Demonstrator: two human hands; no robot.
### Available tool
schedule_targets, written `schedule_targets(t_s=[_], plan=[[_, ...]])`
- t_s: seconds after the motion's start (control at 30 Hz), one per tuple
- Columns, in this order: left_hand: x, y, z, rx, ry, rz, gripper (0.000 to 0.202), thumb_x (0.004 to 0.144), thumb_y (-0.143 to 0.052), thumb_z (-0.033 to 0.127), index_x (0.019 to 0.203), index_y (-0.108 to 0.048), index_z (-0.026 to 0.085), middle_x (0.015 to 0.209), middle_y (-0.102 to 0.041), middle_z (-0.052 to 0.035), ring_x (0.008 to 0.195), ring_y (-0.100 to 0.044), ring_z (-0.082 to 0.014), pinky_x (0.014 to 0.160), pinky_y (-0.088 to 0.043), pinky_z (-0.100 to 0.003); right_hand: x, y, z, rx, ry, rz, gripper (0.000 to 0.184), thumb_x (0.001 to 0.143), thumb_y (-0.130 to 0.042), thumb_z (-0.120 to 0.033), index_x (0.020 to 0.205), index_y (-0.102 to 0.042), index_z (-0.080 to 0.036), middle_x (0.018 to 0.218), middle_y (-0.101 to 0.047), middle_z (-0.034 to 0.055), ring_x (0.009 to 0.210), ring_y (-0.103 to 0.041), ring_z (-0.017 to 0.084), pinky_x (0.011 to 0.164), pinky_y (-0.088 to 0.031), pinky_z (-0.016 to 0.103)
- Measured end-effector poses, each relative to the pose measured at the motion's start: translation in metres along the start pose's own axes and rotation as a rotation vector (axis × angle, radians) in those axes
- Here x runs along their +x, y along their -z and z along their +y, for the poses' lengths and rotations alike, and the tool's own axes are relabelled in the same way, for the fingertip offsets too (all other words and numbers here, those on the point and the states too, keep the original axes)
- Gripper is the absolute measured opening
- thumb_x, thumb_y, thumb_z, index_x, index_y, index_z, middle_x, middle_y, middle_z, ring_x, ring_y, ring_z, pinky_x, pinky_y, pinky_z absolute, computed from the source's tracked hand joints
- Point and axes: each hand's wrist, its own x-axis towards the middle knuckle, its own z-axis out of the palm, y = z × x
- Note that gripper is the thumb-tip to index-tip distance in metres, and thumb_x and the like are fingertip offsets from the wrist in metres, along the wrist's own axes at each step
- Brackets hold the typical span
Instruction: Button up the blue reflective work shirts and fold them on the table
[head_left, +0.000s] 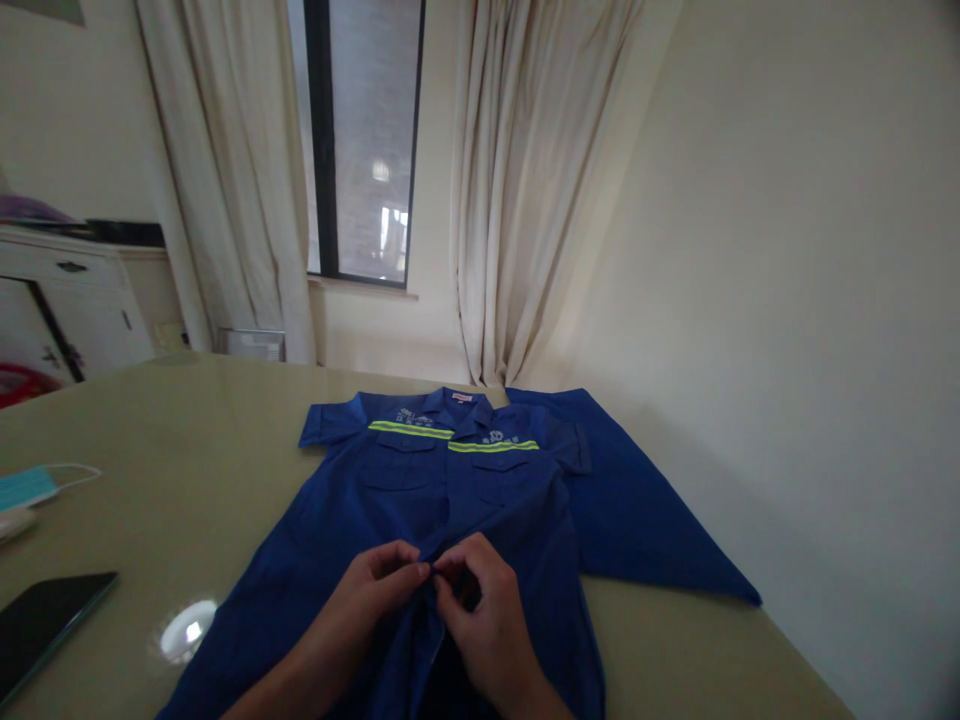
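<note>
Where the shirt lies face up on the counter, its long axis runs from the collar at mid-frame down to the hem at the bottom edge. The front opening follows that line straight into both hands. The left hand and right hand meet on the opening at lower centre, each closed in a pinch on one front edge, fingertips touching. A second blue garment spreads toward the right of the frame, partly under the shirt. A mask and phone lie well apart at left.
</note>
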Motion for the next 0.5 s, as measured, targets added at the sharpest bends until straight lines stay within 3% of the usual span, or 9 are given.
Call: schedule_targets(t_s=[0.27, 0.5], plan=[[0.0007, 0.0033, 0.002, -0.037, -0.005, -0.119, 0.025, 0.069, -0.085, 0.029, 0.077, -0.063, 0.018, 0.072, -0.068, 0.0022, 0.069, -0.06, -0.0135, 0.067, -0.042, -0.023, -0.0028, -0.0025, 0.0017, -0.065, 0.029, -0.03, 0.021, 0.082, -0.063, -0.004, 0.09, -0.069, -0.022, 0.087, -0.066, -0.0002, 0.075, -0.062, 0.013, 0.066, -0.045, 0.021], [0.0013, 0.0071, 0.0054, 0.195, -0.039, -0.045, 0.033, 0.071, -0.085, 0.043, 0.083, -0.069, 0.017, 0.074, -0.068, 0.0022, 0.072, -0.059, -0.0147, 0.068, -0.042, -0.024, -0.0046, -0.0019, 0.0046, -0.086, 0.069, -0.039, 0.019, 0.085, -0.062, -0.006, 0.09, -0.07, -0.022, 0.089, -0.066, 0.0006, 0.08, -0.063, 0.014, 0.071, -0.045, 0.022]])
